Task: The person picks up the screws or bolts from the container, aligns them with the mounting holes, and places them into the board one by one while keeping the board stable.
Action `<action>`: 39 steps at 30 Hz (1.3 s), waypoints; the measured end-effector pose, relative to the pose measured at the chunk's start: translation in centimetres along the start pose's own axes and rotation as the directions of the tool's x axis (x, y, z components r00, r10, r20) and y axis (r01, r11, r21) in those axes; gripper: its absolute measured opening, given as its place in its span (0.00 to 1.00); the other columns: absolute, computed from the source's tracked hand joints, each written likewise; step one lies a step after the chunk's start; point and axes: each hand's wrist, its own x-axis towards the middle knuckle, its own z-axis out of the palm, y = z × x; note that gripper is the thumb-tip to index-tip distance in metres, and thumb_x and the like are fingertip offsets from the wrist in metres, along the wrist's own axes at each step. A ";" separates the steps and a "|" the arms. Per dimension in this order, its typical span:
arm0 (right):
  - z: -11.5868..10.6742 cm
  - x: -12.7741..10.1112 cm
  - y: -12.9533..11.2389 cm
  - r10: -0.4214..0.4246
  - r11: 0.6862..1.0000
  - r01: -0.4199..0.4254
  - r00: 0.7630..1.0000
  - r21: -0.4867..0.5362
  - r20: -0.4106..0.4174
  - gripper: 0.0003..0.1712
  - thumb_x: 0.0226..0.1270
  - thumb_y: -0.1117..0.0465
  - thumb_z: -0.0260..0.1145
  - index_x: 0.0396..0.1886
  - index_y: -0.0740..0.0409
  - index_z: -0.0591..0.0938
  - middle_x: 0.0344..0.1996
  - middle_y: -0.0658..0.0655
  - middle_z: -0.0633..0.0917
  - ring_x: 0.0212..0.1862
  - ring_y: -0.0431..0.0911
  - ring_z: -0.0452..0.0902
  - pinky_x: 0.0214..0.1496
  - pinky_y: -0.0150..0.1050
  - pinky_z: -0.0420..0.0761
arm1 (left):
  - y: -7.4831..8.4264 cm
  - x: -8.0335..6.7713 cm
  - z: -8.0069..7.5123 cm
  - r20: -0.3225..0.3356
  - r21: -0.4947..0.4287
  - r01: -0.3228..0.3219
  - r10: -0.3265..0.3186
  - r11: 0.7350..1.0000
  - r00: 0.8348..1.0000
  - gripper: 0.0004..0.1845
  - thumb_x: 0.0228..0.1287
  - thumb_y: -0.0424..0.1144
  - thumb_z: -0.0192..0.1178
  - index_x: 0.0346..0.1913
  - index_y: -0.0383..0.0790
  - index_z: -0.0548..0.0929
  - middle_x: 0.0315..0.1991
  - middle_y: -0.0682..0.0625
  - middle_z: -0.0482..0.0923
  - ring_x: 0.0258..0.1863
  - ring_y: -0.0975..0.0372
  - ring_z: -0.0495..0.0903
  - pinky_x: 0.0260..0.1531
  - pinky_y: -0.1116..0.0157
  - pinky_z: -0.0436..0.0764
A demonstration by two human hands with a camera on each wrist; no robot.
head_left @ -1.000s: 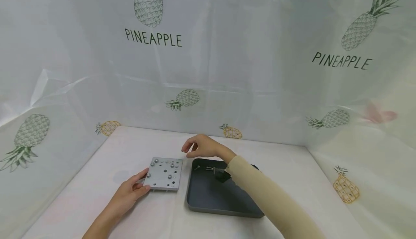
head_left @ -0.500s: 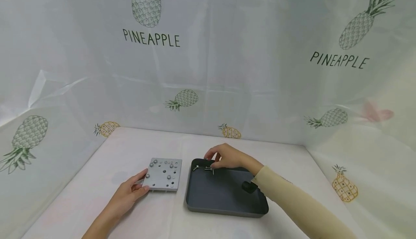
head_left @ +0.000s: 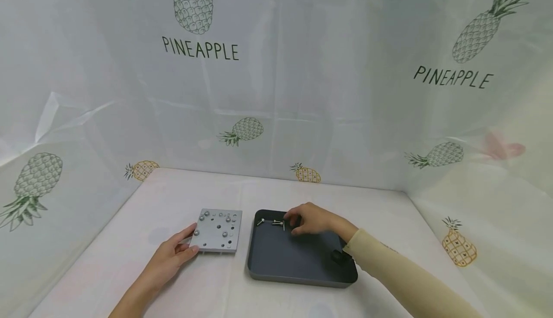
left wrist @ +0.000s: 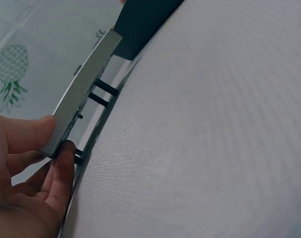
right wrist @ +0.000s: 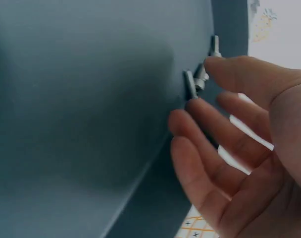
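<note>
My left hand [head_left: 170, 255] grips the left edge of a square metal plate [head_left: 210, 237], thumb on one face and fingers on the other. Several screw heads and holes show on its top. In the left wrist view, dark screw shanks [left wrist: 107, 87] stick out underneath the plate. My right hand [head_left: 314, 218] hovers over the far part of a dark grey tray [head_left: 294, 260], its thumb and fingers apart and loosely bent around nothing. Just left of its fingertips lie several loose screws [head_left: 278, 223]. Up close in the right wrist view, one screw [right wrist: 190, 84] lies beside the fingers.
The tray's raised rim [head_left: 298, 282] surrounds the screws. White cloth covers the table [head_left: 186, 188], and a pineapple-printed white sheet [head_left: 276, 82] hangs behind and at both sides. A black wrist device [head_left: 340, 257] sits under my right wrist.
My right hand has come from above the gap between plate and tray, moving right and down to the screws in the tray. My left hand keeps its grip on the plate.
</note>
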 end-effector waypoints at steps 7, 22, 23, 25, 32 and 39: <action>0.8 -0.3 0.3 0.047 0.999 -0.047 0.999 -0.025 0.003 0.29 0.67 0.61 0.77 0.66 0.65 0.83 0.44 0.57 0.91 0.33 0.35 0.81 0.41 0.35 0.81 | 0.1 0.1 0.0 0.000 0.015 0.000 0.000 1.000 1.000 0.41 0.74 0.47 0.68 0.84 0.47 0.63 0.79 0.37 0.64 0.59 0.57 0.73 0.52 0.73 0.75; 1.6 0.2 0.2 0.035 0.999 -0.036 0.999 -0.021 -0.016 0.24 0.69 0.61 0.75 0.62 0.63 0.85 0.35 0.48 0.89 0.35 0.34 0.78 0.43 0.35 0.79 | -0.1 0.1 0.1 -0.005 0.012 0.018 -0.018 1.000 1.000 0.40 0.74 0.46 0.68 0.84 0.47 0.63 0.78 0.38 0.66 0.62 0.57 0.75 0.54 0.73 0.74; 1.6 0.3 0.1 0.031 0.999 -0.031 0.999 -0.009 -0.017 0.24 0.68 0.61 0.75 0.61 0.63 0.85 0.34 0.49 0.89 0.34 0.34 0.78 0.42 0.35 0.79 | -0.1 0.1 0.1 -0.004 0.009 0.018 -0.018 1.000 1.000 0.40 0.74 0.46 0.68 0.84 0.47 0.63 0.78 0.38 0.66 0.62 0.57 0.75 0.54 0.73 0.74; 1.7 0.4 0.0 0.032 0.999 -0.032 0.999 0.018 -0.013 0.25 0.68 0.61 0.75 0.62 0.65 0.84 0.33 0.48 0.89 0.32 0.34 0.78 0.40 0.34 0.78 | -0.1 0.1 0.1 -0.004 0.008 0.018 -0.018 1.000 1.000 0.41 0.74 0.47 0.68 0.84 0.47 0.63 0.78 0.38 0.66 0.62 0.57 0.74 0.54 0.73 0.74; 1.9 0.9 -0.3 0.033 0.996 -0.031 0.999 0.086 -0.019 0.26 0.69 0.63 0.75 0.64 0.66 0.83 0.32 0.49 0.89 0.27 0.34 0.78 0.32 0.32 0.79 | -0.1 0.0 0.1 -0.006 0.002 0.026 -0.026 1.000 1.000 0.40 0.74 0.46 0.67 0.84 0.48 0.63 0.79 0.37 0.64 0.62 0.56 0.73 0.53 0.74 0.74; 2.2 1.3 -0.3 0.026 1.000 -0.026 0.996 0.000 -0.081 0.18 0.68 0.63 0.76 0.56 0.61 0.88 0.31 0.49 0.89 0.28 0.34 0.78 0.34 0.34 0.79 | 0.2 0.0 0.1 -0.007 0.014 0.029 -0.029 0.999 1.000 0.40 0.74 0.46 0.68 0.84 0.49 0.63 0.81 0.37 0.62 0.63 0.56 0.72 0.58 0.69 0.74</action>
